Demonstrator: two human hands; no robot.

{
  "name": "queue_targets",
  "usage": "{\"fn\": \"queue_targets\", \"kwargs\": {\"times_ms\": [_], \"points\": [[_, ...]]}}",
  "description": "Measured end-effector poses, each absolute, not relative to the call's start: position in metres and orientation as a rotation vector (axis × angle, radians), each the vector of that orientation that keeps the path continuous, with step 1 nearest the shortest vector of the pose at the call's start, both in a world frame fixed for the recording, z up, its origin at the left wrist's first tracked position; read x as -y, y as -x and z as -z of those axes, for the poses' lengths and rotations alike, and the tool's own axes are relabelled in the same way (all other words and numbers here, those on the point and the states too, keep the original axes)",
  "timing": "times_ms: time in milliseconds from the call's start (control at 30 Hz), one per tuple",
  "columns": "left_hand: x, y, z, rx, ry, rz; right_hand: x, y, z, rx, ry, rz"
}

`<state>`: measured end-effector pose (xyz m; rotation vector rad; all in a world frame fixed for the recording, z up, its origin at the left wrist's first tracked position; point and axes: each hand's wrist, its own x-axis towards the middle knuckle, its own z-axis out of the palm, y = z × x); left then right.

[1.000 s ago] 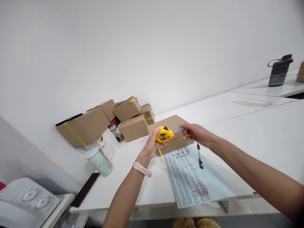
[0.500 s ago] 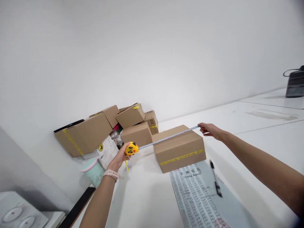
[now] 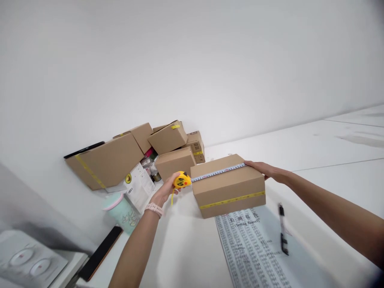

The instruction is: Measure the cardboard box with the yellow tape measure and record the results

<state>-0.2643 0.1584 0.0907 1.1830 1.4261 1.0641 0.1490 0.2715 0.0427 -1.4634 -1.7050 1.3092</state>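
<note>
Your left hand (image 3: 165,192) grips tape measure (image 3: 181,181); right hand (image 3: 264,169) pinches blade (image 3: 222,172) at the box's (image 3: 231,189) three-o'clock edge, beside roomy table (image 3: 312,152).

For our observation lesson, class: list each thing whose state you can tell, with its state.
Yellow tape measure: blade drawn out across the box top
Front cardboard box: shut
Testing report: lying flat
Pen: lying partly on the report
Left hand: gripping the tape measure
Right hand: at the blade's end; grip unclear
</note>
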Motion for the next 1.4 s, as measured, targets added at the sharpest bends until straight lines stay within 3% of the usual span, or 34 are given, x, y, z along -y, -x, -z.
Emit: {"fn": "queue_targets", "kwargs": {"times_ms": [500, 767, 900, 1033, 1200, 1400], "points": [[-0.162, 0.253, -0.087, -1.391, -1.161, -1.067, -0.265, -0.147, -0.040, 1.638, 1.447, -1.351], [-0.143, 0.243, -0.110, -1.334, -1.260, -1.096, -0.276, -0.144, -0.060, 1.666, 1.544, -1.070], [-0.101, 0.216, -0.123, -1.172, -1.331, -0.887, -0.279, -0.148, -0.087, 1.712, 1.446, -0.984], [-0.051, 0.163, -0.091, -0.781, -1.132, -0.559, -0.266, -0.146, -0.114, 1.836, 1.258, -0.989], [-0.020, 0.087, -0.038, -0.507, -0.869, -0.884, -0.263, -0.123, -0.115, 1.890, 1.177, -0.985], [-0.046, 0.035, -0.062, -0.722, -0.648, -1.105, -0.292, -0.089, -0.090, 1.898, 1.369, -0.711]]}}
